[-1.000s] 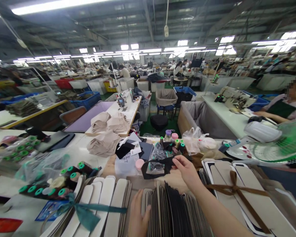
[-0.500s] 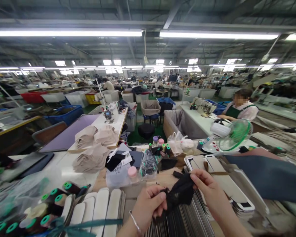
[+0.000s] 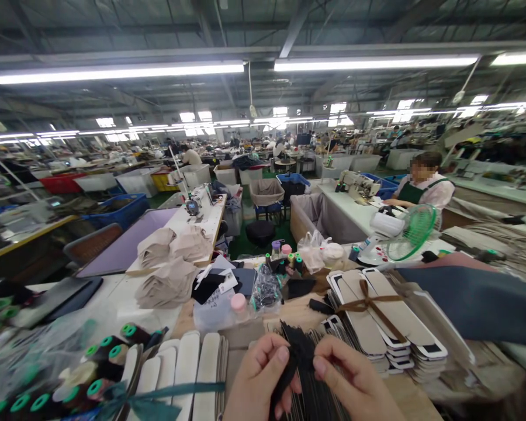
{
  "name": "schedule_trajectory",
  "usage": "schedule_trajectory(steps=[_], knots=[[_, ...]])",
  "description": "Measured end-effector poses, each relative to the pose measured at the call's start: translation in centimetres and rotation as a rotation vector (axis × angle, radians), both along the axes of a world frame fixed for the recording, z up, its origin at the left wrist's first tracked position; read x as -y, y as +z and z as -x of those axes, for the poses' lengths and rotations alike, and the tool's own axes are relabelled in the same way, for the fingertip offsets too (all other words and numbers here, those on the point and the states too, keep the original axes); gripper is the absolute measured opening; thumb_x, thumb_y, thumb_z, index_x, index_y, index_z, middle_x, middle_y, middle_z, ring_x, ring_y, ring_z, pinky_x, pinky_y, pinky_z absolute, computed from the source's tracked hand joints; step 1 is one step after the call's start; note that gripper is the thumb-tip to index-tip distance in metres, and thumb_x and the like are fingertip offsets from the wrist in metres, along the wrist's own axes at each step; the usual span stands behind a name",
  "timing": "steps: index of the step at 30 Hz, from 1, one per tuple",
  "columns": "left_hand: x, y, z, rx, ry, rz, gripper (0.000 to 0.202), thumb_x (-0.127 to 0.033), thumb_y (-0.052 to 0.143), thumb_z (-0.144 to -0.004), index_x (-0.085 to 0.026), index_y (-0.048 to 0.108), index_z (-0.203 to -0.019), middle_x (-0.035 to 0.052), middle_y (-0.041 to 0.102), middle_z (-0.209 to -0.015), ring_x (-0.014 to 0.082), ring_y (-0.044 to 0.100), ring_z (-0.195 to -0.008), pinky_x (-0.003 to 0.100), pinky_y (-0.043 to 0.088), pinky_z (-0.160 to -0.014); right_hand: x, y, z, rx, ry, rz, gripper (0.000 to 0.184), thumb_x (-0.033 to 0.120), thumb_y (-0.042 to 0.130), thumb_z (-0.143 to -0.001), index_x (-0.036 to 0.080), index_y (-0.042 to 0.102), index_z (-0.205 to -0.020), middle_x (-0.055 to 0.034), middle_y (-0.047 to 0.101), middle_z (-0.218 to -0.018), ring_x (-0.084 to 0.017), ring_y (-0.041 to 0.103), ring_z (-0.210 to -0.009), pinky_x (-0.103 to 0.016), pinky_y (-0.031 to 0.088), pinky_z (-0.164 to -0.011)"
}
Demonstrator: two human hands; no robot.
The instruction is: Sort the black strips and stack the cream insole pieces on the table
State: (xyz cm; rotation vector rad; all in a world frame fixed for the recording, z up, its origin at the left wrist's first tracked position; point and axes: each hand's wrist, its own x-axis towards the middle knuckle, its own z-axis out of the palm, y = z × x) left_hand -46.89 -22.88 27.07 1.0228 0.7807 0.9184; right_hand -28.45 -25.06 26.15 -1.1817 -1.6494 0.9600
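At the bottom middle of the head view, my left hand [image 3: 259, 375] is closed on a black cloth strip [image 3: 294, 358], pinched between thumb and fingers. My right hand [image 3: 353, 377] pinches the same dark cloth from the right. Both hands are close together, over a stack of thin dark-edged panels [image 3: 318, 400]. Beside my left hand stand several pale, round-ended panels [image 3: 187, 365] bound with a teal ribbon [image 3: 158, 397]. To the right of my hands, more pale panels [image 3: 388, 316] are tied with a brown ribbon [image 3: 367, 301].
Thread cones [image 3: 76, 397] crowd the left front. A pink-lidded jar [image 3: 238, 304] and a plastic bag of small dark items [image 3: 266, 292] stand ahead. Beige cloth stacks [image 3: 166, 283] lie left of them. A green fan [image 3: 414, 233] stands to the right, near a seated co-worker [image 3: 425, 184].
My hands have drawn closer together and lower, and the cloth stretched between them is now bunched over the dark stack. The brown-tied bundle, covered by my right hand before, is in full view.
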Motion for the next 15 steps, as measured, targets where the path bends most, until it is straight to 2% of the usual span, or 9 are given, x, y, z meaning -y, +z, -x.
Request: schedule_trajectory(steps=[2, 3, 5, 6, 8, 10, 11, 13, 15], knots=[[0.3, 0.3, 0.0, -0.087, 0.015, -0.024, 0.042, -0.057, 0.059, -0.082, -0.017, 0.048, -0.084, -0.0025, 0.060, -0.054, 0.0013, 0.037, -0.032, 0.010, 0.018, -0.030, 0.2, 0.5, -0.3, -0.092, 0.014, -0.035, 0.032, 0.046, 0.042, -0.095, 0.022, 0.054, -0.077, -0.0015, 0.057, -0.077, -0.016, 0.054, -0.074, -0.025, 0.045, -0.067], [0.4, 0.4, 0.1, -0.122, 0.023, -0.040, 0.042, -0.058, 0.059, -0.082, -0.017, 0.048, -0.083, -0.0029, 0.059, -0.053, 0.0010, 0.034, -0.031, 0.011, 0.016, -0.030, 0.3, 0.8, -0.4, -0.119, 0.012, -0.063, 0.029, 0.044, 0.041, -0.095, 0.022, 0.057, -0.082, -0.0035, 0.060, -0.087, -0.018, 0.056, -0.082, -0.027, 0.046, -0.073], [0.6, 0.6, 0.1, -0.157, 0.042, -0.076, 0.041, -0.057, 0.058, -0.083, -0.017, 0.049, -0.082, -0.0036, 0.057, -0.051, 0.0009, 0.031, -0.032, 0.012, 0.014, -0.032, 0.5, 1.3, -0.3, -0.118, 0.026, -0.099, 0.024, 0.040, 0.043, -0.094, 0.027, 0.060, -0.106, -0.0063, 0.059, -0.114, -0.021, 0.055, -0.101, -0.032, 0.046, -0.088], [0.6, 0.6, 0.0, -0.166, 0.046, -0.092, 0.041, -0.056, 0.057, -0.083, -0.017, 0.049, -0.081, -0.0039, 0.056, -0.050, 0.0010, 0.031, -0.032, 0.012, 0.014, -0.032, 0.5, 1.5, -0.1, -0.084, 0.051, -0.099, 0.028, 0.039, 0.048, -0.092, 0.029, 0.057, -0.116, -0.0064, 0.056, -0.122, -0.022, 0.053, -0.108, -0.035, 0.044, -0.094], [0.7, 0.7, 0.1, -0.175, 0.046, -0.112, 0.039, -0.055, 0.056, -0.085, -0.016, 0.050, -0.082, -0.0045, 0.054, -0.049, 0.0013, 0.029, -0.033, 0.014, 0.014, -0.034, 0.5, 1.7, 0.2, -0.004, 0.098, -0.075, 0.029, 0.039, 0.053, -0.089, 0.030, 0.059, -0.116, -0.0054, 0.060, -0.114, -0.022, 0.055, -0.103, -0.034, 0.045, -0.092], [0.7, 0.9, 0.3, -0.151, 0.035, -0.130, 0.037, -0.053, 0.056, -0.086, -0.017, 0.051, -0.091, -0.0049, 0.054, -0.053, 0.0017, 0.028, -0.035, 0.015, 0.015, -0.036, 0.3, 1.6, 0.5, 0.022, 0.121, -0.016, 0.021, 0.042, 0.051, -0.090, 0.027, 0.064, -0.096, -0.0030, 0.063, -0.093, -0.020, 0.058, -0.089, -0.030, 0.048, -0.082], [0.7, 1.1, 0.5, -0.129, 0.033, -0.162, 0.036, -0.050, 0.059, -0.084, -0.017, 0.051, -0.096, -0.0050, 0.054, -0.057, 0.0023, 0.031, -0.038, 0.015, 0.019, -0.038, 0.3, 1.5, 0.6, 0.013, 0.124, 0.026, 0.024, 0.045, 0.049, -0.091, 0.026, 0.064, -0.088, -0.0018, 0.062, -0.084, -0.018, 0.058, -0.082, -0.028, 0.048, -0.075], [0.8, 1.6, 1.1, -0.132, 0.023, -0.251, 0.042, -0.042, 0.071, -0.076, -0.019, 0.052, -0.106, -0.0038, 0.054, -0.067, 0.0054, 0.043, -0.051, 0.016, 0.031, -0.048, 0.2, 0.8, 0.7, -0.015, 0.134, 0.117, 0.033, 0.052, 0.046, -0.091, 0.025, 0.062, -0.083, -0.0007, 0.059, -0.076, -0.017, 0.055, -0.071, -0.025, 0.045, -0.064], [1.3, 2.0, 2.3, -0.281, 0.030, -0.370, 0.041, -0.034, 0.077, -0.068, -0.020, 0.060, -0.103, -0.0001, 0.057, -0.077, 0.0118, 0.053, -0.069, 0.020, 0.038, -0.060, 0.1, -0.3, 0.9, -0.007, 0.169, 0.209, 0.038, 0.060, 0.046, -0.088, 0.026, 0.062, -0.083, -0.0007, 0.055, -0.071, -0.016, 0.051, -0.064, -0.025, 0.043, -0.057]])
